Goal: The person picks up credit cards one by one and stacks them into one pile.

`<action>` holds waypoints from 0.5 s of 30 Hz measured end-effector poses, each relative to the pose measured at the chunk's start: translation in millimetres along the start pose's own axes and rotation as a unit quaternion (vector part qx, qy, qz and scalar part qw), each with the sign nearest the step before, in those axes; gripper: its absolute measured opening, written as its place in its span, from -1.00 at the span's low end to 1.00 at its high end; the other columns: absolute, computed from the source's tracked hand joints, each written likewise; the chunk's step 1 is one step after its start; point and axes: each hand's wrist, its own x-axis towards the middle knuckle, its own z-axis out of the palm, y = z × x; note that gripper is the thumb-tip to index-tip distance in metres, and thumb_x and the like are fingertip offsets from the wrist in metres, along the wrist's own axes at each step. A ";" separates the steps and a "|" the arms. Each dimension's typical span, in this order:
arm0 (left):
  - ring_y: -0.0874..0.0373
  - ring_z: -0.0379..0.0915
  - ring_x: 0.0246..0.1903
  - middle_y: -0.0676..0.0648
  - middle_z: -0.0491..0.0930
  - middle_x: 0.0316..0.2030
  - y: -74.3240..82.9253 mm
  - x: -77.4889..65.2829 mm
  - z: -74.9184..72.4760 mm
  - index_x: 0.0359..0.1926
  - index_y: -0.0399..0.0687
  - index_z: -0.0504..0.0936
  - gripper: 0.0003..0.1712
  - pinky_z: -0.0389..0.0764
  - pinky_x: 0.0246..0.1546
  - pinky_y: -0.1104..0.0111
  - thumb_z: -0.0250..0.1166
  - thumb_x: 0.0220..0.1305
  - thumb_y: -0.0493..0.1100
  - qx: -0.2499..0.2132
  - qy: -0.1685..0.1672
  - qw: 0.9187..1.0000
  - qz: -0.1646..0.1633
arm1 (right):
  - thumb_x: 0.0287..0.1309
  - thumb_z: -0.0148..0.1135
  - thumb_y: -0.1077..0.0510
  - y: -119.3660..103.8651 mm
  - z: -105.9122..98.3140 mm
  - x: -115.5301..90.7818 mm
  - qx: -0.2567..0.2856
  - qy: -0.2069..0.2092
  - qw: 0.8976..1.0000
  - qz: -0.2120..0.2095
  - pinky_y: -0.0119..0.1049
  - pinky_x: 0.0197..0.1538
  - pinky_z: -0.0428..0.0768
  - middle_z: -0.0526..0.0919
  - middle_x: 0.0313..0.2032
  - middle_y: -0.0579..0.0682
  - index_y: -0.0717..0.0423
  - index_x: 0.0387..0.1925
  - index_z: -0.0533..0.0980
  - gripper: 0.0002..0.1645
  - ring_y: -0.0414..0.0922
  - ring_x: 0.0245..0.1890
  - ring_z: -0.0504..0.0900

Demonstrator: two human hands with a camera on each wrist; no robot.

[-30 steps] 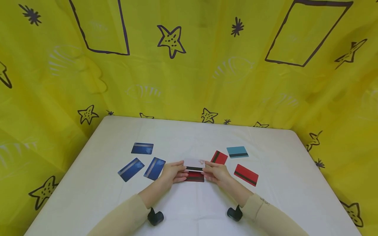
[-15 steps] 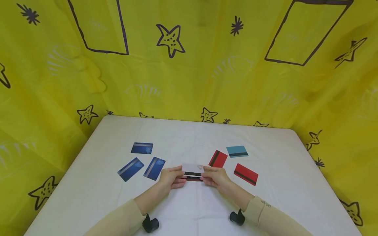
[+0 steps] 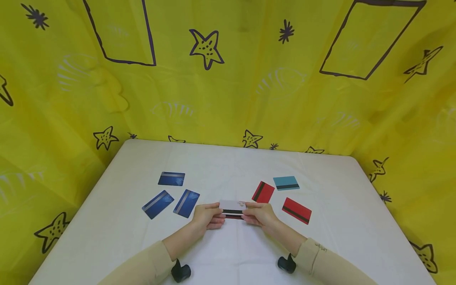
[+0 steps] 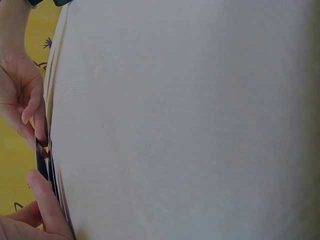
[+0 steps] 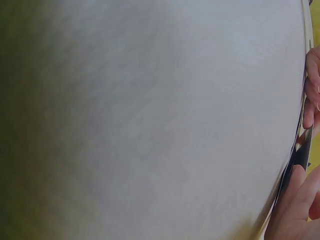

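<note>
Between both hands is a white card (image 3: 232, 205) with a black stripe along its near edge. My left hand (image 3: 208, 215) pinches its left end, and my right hand (image 3: 261, 214) pinches the right end. Just below it shows a strip of a red card (image 3: 234, 217), mostly hidden under the white one. In the left wrist view the left fingers (image 4: 47, 200) sit at one end of the dark-looking card edge (image 4: 42, 162). The right wrist view has the right fingers (image 5: 297, 195) at the card's near end.
Three blue cards, one of them a slanted blue card (image 3: 187, 204), lie to the left on the white table (image 3: 235, 253). At right lie a red card (image 3: 263, 192), another red card (image 3: 297, 210) and a teal card (image 3: 286, 183). A yellow patterned curtain (image 3: 228, 95) hangs behind.
Both hands have drawn the white card slightly toward the person and lower, so it covers more of the red card beneath. Over the last half second hardly anything moves.
</note>
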 end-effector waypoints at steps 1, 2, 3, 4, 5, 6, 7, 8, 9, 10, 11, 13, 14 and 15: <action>0.21 0.56 -0.68 -0.19 0.65 -0.52 2.8 -3.6 0.3 0.17 -0.43 0.35 -0.47 0.63 -0.59 0.35 0.18 0.15 -0.38 0.003 -0.001 1.000 0.001 | -0.03 0.25 0.44 0.1 0.1 0.2 -0.002 0.001 1.000 -0.001 -0.39 -0.49 0.62 0.62 -0.32 0.19 0.42 0.04 0.44 -0.50 -0.14 -0.58 0.66; 0.21 0.56 -0.67 -0.19 0.65 -0.52 2.6 -3.5 0.1 0.17 -0.43 0.35 -0.47 0.63 -0.59 0.35 0.18 0.16 -0.37 0.006 -0.001 1.000 0.002 | -0.03 0.24 0.43 0.1 0.2 0.4 -0.005 0.003 1.000 -0.001 -0.39 -0.49 0.62 0.62 -0.31 0.20 0.41 0.04 0.45 -0.50 -0.13 -0.58 0.66; 0.20 0.56 -0.67 -0.19 0.65 -0.52 2.6 -3.8 -0.1 0.17 -0.43 0.35 -0.48 0.63 -0.58 0.35 0.18 0.16 -0.37 0.008 -0.002 1.000 0.003 | -0.02 0.25 0.42 0.3 0.2 0.8 -0.009 0.005 1.000 -0.002 -0.39 -0.50 0.62 0.62 -0.30 0.22 0.41 0.03 0.45 -0.51 -0.12 -0.58 0.66; 0.20 0.56 -0.67 -0.19 0.65 -0.52 2.4 -4.0 -0.4 0.17 -0.43 0.35 -0.48 0.63 -0.58 0.35 0.18 0.16 -0.37 0.010 -0.002 1.000 0.005 | -0.02 0.25 0.42 0.6 0.2 1.1 -0.012 0.006 1.000 -0.003 -0.40 -0.50 0.61 0.62 -0.30 0.23 0.41 0.03 0.45 -0.52 -0.11 -0.58 0.67; 0.20 0.57 -0.67 -0.20 0.65 -0.51 2.2 -4.1 -0.6 0.17 -0.43 0.35 -0.48 0.63 -0.58 0.34 0.18 0.17 -0.36 0.012 -0.003 1.000 0.007 | -0.01 0.24 0.41 0.9 0.2 1.4 -0.017 0.007 1.000 -0.003 -0.41 -0.50 0.61 0.62 -0.28 0.24 0.40 0.03 0.46 -0.52 -0.10 -0.57 0.67; 0.20 0.57 -0.67 -0.20 0.65 -0.52 1.9 -4.0 -0.7 0.17 -0.43 0.35 -0.48 0.63 -0.58 0.34 0.18 0.17 -0.36 0.013 -0.003 1.000 0.009 | -0.01 0.24 0.41 1.1 0.1 1.7 -0.020 0.008 1.000 -0.004 -0.41 -0.50 0.61 0.62 -0.27 0.26 0.40 0.03 0.46 -0.53 -0.09 -0.56 0.67; 0.20 0.57 -0.67 -0.20 0.65 -0.52 1.5 -3.8 -0.5 0.17 -0.44 0.35 -0.48 0.63 -0.59 0.34 0.17 0.17 -0.37 0.015 -0.003 1.000 0.011 | 0.00 0.24 0.40 1.3 0.3 1.5 -0.023 0.007 1.000 -0.007 -0.41 -0.51 0.61 0.62 -0.25 0.29 0.41 0.03 0.45 -0.52 -0.09 -0.56 0.68; 0.20 0.56 -0.67 -0.19 0.65 -0.53 -1.4 -0.7 -0.9 0.17 -0.43 0.35 -0.48 0.63 -0.60 0.35 0.17 0.17 -0.37 0.015 -0.002 1.000 0.013 | 0.00 0.24 0.40 1.5 0.5 1.5 -0.026 0.007 1.000 -0.008 -0.42 -0.51 0.60 0.61 -0.24 0.30 0.42 0.03 0.45 -0.52 -0.08 -0.56 0.68; 0.20 0.56 -0.67 -0.19 0.65 -0.53 -1.3 -1.2 -0.7 0.17 -0.43 0.35 -0.48 0.63 -0.60 0.35 0.17 0.17 -0.37 0.016 -0.002 1.000 0.015 | -0.01 0.24 0.41 1.7 0.6 1.6 -0.028 0.008 1.000 -0.010 -0.42 -0.51 0.60 0.61 -0.23 0.31 0.42 0.03 0.45 -0.52 -0.08 -0.56 0.68; 0.20 0.56 -0.67 -0.19 0.65 -0.53 -1.2 -1.6 -0.4 0.18 -0.42 0.34 -0.47 0.63 -0.60 0.35 0.17 0.17 -0.37 0.018 -0.002 1.000 0.017 | -0.01 0.24 0.40 1.6 0.7 1.4 -0.030 0.009 0.999 -0.011 -0.42 -0.52 0.60 0.61 -0.22 0.32 0.42 0.03 0.45 -0.52 -0.08 -0.56 0.68; 0.20 0.56 -0.68 -0.18 0.64 -0.54 -1.0 -1.9 0.0 0.18 -0.42 0.34 -0.47 0.62 -0.60 0.36 0.17 0.17 -0.37 0.019 -0.001 1.000 0.018 | -0.01 0.24 0.40 1.6 0.8 1.5 -0.032 0.010 0.999 -0.012 -0.42 -0.52 0.60 0.60 -0.21 0.33 0.43 0.02 0.45 -0.52 -0.08 -0.56 0.68; 0.20 0.56 -0.68 -0.17 0.64 -0.55 -0.9 -2.1 0.5 0.19 -0.40 0.33 -0.46 0.62 -0.61 0.36 0.17 0.16 -0.37 0.020 -0.001 1.000 0.020 | -0.01 0.25 0.40 1.7 0.7 1.6 -0.036 0.012 0.999 -0.014 -0.42 -0.53 0.59 0.60 -0.21 0.33 0.43 0.01 0.46 -0.53 -0.08 -0.58 0.67; 0.19 0.56 -0.68 -0.17 0.64 -0.55 -1.1 -2.1 0.6 0.20 -0.39 0.33 -0.45 0.62 -0.61 0.36 0.17 0.16 -0.37 0.021 -0.001 1.000 0.021 | -0.01 0.25 0.40 1.7 0.6 1.8 -0.038 0.013 0.999 -0.014 -0.42 -0.53 0.59 0.61 -0.22 0.32 0.42 0.00 0.47 -0.54 -0.08 -0.59 0.67; 0.19 0.56 -0.68 -0.17 0.64 -0.56 -1.1 -2.1 0.7 0.20 -0.38 0.33 -0.45 0.62 -0.61 0.36 0.17 0.16 -0.37 0.023 -0.001 1.000 0.021 | -0.01 0.25 0.39 1.9 0.4 2.1 -0.041 0.012 0.999 -0.014 -0.43 -0.54 0.59 0.61 -0.23 0.31 0.42 0.00 0.47 -0.54 -0.09 -0.60 0.66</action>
